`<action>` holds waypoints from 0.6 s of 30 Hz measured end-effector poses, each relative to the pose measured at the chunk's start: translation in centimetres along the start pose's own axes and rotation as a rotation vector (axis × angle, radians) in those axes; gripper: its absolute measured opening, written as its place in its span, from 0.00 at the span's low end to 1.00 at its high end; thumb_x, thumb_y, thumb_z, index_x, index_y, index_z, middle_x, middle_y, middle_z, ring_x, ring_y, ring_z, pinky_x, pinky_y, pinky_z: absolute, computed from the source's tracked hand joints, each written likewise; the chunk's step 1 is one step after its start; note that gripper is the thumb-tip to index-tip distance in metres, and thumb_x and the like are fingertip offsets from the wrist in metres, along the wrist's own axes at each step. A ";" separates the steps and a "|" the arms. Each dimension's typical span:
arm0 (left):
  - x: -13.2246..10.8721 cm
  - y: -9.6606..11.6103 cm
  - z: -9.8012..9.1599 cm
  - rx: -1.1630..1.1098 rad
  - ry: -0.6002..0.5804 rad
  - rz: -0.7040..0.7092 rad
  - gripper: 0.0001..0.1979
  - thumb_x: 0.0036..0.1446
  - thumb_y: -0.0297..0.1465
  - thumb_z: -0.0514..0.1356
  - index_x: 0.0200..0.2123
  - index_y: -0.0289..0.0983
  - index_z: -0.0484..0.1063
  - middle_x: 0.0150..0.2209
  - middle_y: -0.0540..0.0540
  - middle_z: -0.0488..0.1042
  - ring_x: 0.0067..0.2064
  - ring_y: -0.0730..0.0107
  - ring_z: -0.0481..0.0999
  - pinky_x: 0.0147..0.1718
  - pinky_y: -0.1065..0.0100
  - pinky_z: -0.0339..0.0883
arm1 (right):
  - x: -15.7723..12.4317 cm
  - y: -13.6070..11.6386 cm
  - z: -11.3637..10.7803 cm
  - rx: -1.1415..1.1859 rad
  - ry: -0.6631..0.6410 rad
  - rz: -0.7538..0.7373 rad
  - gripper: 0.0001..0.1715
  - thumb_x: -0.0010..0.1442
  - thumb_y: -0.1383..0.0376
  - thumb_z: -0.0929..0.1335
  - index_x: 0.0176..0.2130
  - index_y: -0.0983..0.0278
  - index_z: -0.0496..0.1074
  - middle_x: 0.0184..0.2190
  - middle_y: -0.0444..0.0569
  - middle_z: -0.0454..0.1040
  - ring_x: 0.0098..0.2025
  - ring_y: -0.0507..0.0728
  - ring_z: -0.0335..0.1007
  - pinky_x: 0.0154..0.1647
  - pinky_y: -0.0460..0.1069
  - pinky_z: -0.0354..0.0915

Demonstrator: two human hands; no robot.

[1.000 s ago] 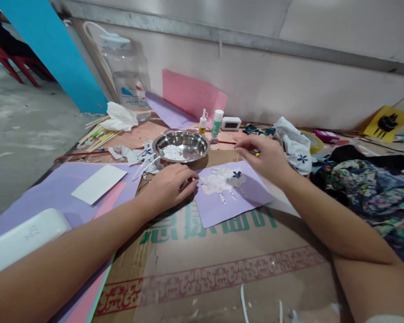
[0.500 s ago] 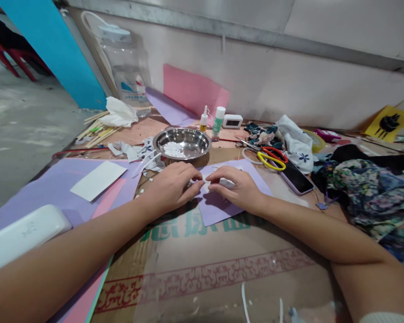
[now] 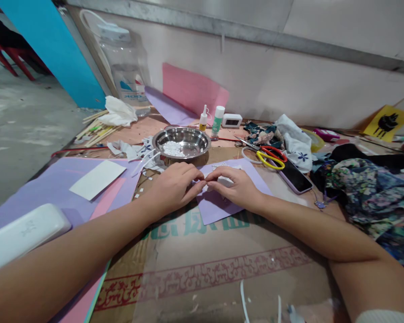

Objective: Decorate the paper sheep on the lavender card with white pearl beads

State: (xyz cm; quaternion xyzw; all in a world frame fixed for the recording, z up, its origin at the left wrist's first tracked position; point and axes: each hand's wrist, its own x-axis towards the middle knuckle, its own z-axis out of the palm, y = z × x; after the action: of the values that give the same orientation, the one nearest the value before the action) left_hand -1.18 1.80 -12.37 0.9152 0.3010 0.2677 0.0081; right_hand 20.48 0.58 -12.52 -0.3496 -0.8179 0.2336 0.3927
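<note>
My left hand [image 3: 180,185] and my right hand [image 3: 234,186] meet fingertip to fingertip over a purple sheet of paper [image 3: 212,213]. Both hands are closed in a pinch, and whatever lies between the fingertips is too small or hidden to make out. White bits [image 3: 226,180] show on the purple sheet, partly covered by my right hand. Just beyond my hands stands a shallow steel bowl [image 3: 198,151] with small white pieces [image 3: 172,148] heaped on its left side.
Scissors [image 3: 271,158] with red and yellow handles lie beside a phone [image 3: 298,177] at right. A glue stick [image 3: 217,121] and small glue bottle [image 3: 203,119] stand behind the bowl. Coloured paper [image 3: 54,179] and a white case [image 3: 27,235] are at left, floral cloth [image 3: 366,193] far right.
My two hands have come together, closing the small gap between their fingertips. Elsewhere things stay in place, with only a slight shift of the view.
</note>
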 end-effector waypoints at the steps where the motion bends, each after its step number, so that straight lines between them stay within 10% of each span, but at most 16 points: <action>1: 0.0 0.0 0.0 0.001 -0.003 0.001 0.16 0.70 0.38 0.50 0.40 0.35 0.73 0.35 0.43 0.76 0.38 0.61 0.73 0.39 0.61 0.64 | 0.0 0.0 0.0 0.005 -0.006 0.005 0.05 0.63 0.66 0.69 0.36 0.62 0.76 0.35 0.46 0.81 0.37 0.53 0.76 0.42 0.49 0.69; 11: 0.2 -0.3 0.1 -0.036 -0.094 -0.025 0.17 0.70 0.39 0.50 0.44 0.35 0.74 0.40 0.42 0.79 0.41 0.58 0.76 0.42 0.58 0.64 | 0.2 0.4 -0.4 -0.029 -0.045 0.101 0.05 0.60 0.68 0.67 0.34 0.62 0.75 0.31 0.44 0.79 0.31 0.51 0.72 0.35 0.46 0.66; 18: -0.1 -0.7 0.3 0.005 -0.100 0.065 0.13 0.67 0.35 0.55 0.40 0.39 0.79 0.40 0.44 0.77 0.42 0.61 0.74 0.43 0.59 0.63 | 0.3 2.9 -0.8 -0.412 -0.146 -0.102 0.08 0.64 0.69 0.65 0.36 0.63 0.75 0.30 0.48 0.77 0.34 0.55 0.69 0.37 0.49 0.62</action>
State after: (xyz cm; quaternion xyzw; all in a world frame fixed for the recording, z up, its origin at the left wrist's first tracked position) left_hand -1.53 2.37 -12.78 0.9367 0.2711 0.2211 0.0121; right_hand 22.12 2.83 -13.82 -0.3629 -0.8911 0.0662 0.2642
